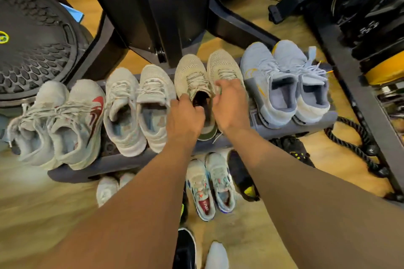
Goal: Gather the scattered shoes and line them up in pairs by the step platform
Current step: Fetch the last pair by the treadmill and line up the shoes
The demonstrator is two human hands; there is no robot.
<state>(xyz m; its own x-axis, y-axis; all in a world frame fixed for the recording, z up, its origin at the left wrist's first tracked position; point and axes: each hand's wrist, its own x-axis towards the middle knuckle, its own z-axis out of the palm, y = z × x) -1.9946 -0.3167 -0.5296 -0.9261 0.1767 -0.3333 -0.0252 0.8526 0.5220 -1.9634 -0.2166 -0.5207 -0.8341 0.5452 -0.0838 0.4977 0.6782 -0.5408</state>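
Left hand (185, 116) grips beige shoe (192, 76) collar; right hand (229, 105) grips matching shoe (220, 63) beside it, both on step platform (98, 166).

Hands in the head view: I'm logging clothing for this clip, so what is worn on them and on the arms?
Nothing visible. The left hand and right hand are ungloved, with no watch or band at either wrist. The left forearm and right forearm run sleeveless to the frame edge. Fingers are partly hidden, so rings are uncertain.
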